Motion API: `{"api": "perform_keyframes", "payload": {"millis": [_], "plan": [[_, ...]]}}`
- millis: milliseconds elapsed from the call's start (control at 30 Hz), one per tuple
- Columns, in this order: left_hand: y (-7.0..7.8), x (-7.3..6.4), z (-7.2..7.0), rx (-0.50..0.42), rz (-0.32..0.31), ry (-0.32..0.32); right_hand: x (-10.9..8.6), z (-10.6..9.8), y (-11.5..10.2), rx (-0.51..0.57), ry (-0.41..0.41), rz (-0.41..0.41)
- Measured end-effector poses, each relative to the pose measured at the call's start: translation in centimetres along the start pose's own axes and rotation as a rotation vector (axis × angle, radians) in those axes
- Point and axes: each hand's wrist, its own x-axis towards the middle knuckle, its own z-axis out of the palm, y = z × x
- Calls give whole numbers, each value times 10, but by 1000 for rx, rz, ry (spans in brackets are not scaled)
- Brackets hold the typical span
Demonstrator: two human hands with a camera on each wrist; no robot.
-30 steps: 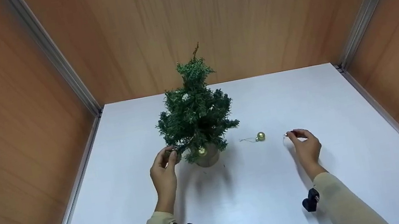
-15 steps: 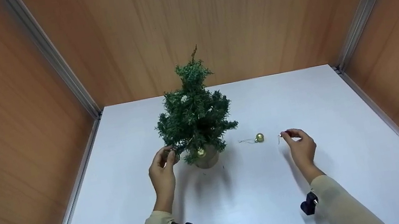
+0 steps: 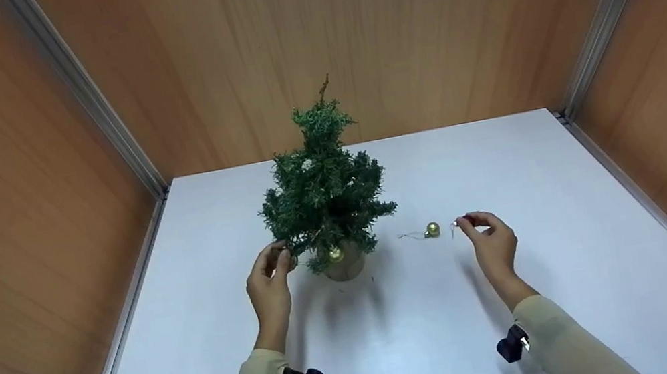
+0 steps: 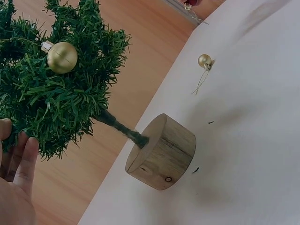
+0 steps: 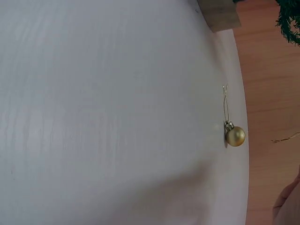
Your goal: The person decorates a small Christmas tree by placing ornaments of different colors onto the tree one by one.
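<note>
Right hand (image 3: 495,248) shifted nearer lying gold bauble (image 3: 433,230).

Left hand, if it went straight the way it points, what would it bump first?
Probably the green tree: the left hand is right at its low branches, though depth is hard to judge.

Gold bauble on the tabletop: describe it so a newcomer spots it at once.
In the head view, find the green tree on the white tabletop. Right of its wooden base lies a small gold ball, thin string trailing toward the tree. Unlike the gold bauble hanging in the branches, this one rests on the tabletop.
</note>
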Motion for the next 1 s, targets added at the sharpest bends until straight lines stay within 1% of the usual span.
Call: {"api": "perform_keyframes", "payload": {"millis": [100, 233, 333, 500, 533, 600, 767, 867, 1000], "plan": [[-12, 4, 1, 11, 0, 6, -1, 0, -4, 9, -2, -3], [-29, 8, 1, 7, 18, 18, -3, 0, -9, 38, -5, -7], [-26, 7, 0, 8, 20, 9, -4, -1, -12, 53, -12, 1], [-9, 3, 0, -12, 21, -9, -5, -2, -16, 64, -16, 5], [-8, 3, 0, -20, 18, -12, -5, -2, -16, 69, -16, 3], [-10, 4, 0, -20, 15, -10, -6, -2, -17, 80, -18, -3], [-24, 8, 0, 0, 15, 10, -8, -3, -20, 99, -24, -24], [-26, 10, 2, 5, 28, 22, -9, -3, -21, 106, -28, -32], [-26, 12, 4, 5, 35, 31, -9, -4, -23, 109, -35, -29]]}}
